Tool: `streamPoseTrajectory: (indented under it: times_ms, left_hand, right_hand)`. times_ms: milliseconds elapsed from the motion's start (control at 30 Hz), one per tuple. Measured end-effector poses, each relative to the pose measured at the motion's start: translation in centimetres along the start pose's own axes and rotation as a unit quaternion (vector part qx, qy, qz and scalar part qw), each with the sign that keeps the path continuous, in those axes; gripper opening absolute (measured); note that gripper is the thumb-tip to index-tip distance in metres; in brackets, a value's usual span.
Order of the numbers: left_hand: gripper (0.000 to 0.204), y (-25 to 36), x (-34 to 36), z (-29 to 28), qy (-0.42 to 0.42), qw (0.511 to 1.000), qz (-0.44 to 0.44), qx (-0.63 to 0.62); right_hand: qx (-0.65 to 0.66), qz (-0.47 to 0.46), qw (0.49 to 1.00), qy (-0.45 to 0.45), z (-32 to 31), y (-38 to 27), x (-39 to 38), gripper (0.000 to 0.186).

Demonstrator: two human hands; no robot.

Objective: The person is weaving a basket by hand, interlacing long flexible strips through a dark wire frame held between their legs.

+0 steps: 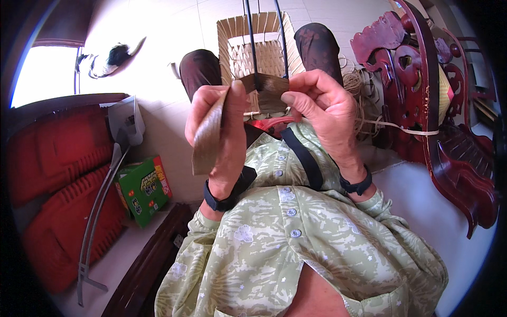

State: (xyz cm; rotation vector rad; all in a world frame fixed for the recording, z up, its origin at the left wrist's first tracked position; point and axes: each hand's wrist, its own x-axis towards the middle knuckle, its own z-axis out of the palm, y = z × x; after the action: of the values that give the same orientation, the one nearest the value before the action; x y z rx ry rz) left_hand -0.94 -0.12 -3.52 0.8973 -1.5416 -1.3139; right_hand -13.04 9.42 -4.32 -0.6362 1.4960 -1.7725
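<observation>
while the left hand (232,142) pinches a flat brown strip (208,140) between thumb and fingers, the right hand (332,111) has the strip's other end at its thumb and forefinger. the left grip is closed on it, with a loose tail hanging down over the fingers; the right grip is nearly closed too, its remaining fingers curled loosely. the strip sits above the lap, over the near end of a pale woven basket (227,31) that lies between the knees.

two dark cords (252,42) run down from the upper edge to the strip; whether they are fastened to it or merely pass against it, i cannot tell.

as far as the view shows, the basket's weave looks formed, base and walls alike. the strip seems only partly worked: one stretch lies folded by the cords, but the tail is free and both ends depend on the fingers, so the securing looks unfinished. how its near rim stands is hidden behind the hands. a tangle of pale cord (356,84) lies beyond the right knee.
</observation>
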Motion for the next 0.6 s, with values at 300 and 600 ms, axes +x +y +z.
streamPoseTrajectory:
  times_ms: [300, 600]
  left_hand:
    - [0.020, 0.5, 0.8, 0.2, -0.034, 0.991, -0.081, -0.102]
    - [0.022, 1.1, 0.3, 0.0, -0.048, 0.994, -0.071, -0.071]
  right_hand:
    - [-0.053, 0.008, 0.998, -0.035, -1.0, -0.5, 0.3, 0.012]
    - [-0.045, -0.016, 0.999, 0.019, -0.5, -1.0, 0.3, 0.019]
